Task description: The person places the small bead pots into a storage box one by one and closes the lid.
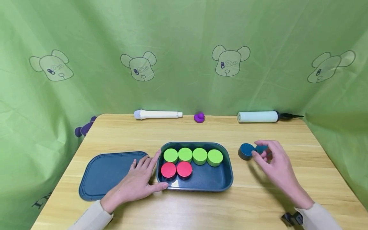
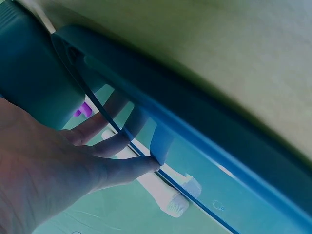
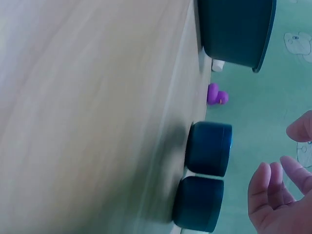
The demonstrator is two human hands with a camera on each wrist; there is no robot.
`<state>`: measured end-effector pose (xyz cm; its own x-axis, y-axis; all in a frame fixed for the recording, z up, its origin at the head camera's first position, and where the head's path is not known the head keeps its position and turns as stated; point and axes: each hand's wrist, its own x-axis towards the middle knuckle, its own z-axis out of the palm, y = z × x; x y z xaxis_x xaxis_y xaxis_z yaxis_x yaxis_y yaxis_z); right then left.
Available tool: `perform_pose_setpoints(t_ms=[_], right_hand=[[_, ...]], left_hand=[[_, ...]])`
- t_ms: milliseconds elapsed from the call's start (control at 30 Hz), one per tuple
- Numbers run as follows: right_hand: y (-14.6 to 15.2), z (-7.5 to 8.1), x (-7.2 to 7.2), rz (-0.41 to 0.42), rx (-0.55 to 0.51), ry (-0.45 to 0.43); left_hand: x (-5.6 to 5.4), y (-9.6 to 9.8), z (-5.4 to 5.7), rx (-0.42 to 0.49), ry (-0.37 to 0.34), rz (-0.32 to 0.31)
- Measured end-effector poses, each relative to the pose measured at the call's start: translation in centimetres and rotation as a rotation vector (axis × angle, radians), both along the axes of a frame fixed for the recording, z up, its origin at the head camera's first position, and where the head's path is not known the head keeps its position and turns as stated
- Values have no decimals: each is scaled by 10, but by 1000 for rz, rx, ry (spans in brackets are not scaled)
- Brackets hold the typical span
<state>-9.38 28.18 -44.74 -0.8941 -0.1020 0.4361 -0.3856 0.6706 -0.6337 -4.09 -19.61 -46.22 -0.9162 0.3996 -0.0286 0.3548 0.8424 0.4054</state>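
Two dark-blue, plastic-looking cylinders (image 1: 246, 151): are standing right of the dark-blue oblong plastic tray (image 1: 207, 179); probably light, stiff, slippery; side pinch advised. Right hand (image 1: 277, 164): is hovering above, digits apart. Left hand (image 1: 138, 181): is touching the tray, fingers spread.

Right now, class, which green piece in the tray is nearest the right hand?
The rightmost green piece: it ends the row on the right hand's side, with the other three beyond it.

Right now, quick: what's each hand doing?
Left hand: open, at the left end of the dark-blue rectangular container.
Right hand: open, holding nothing, above two dark-blue cylinders.
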Motion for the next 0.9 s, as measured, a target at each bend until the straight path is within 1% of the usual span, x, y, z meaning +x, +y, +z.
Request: perform_pose_setpoints(t_ms=[200, 433, 733, 900], right_hand=[[9, -4, -4, -44, 34, -45], [18, -8, -8, -72, 85, -110], [27, -15, -16, -87, 160, -187], [31, -16, -19, -79, 177, -222]], left_hand=[[0, 0, -1, 2, -1, 2], [1, 0, 1, 8, 2, 3], [0, 0, 0, -6, -1, 7], [1, 0, 0, -3, -9, 10]])
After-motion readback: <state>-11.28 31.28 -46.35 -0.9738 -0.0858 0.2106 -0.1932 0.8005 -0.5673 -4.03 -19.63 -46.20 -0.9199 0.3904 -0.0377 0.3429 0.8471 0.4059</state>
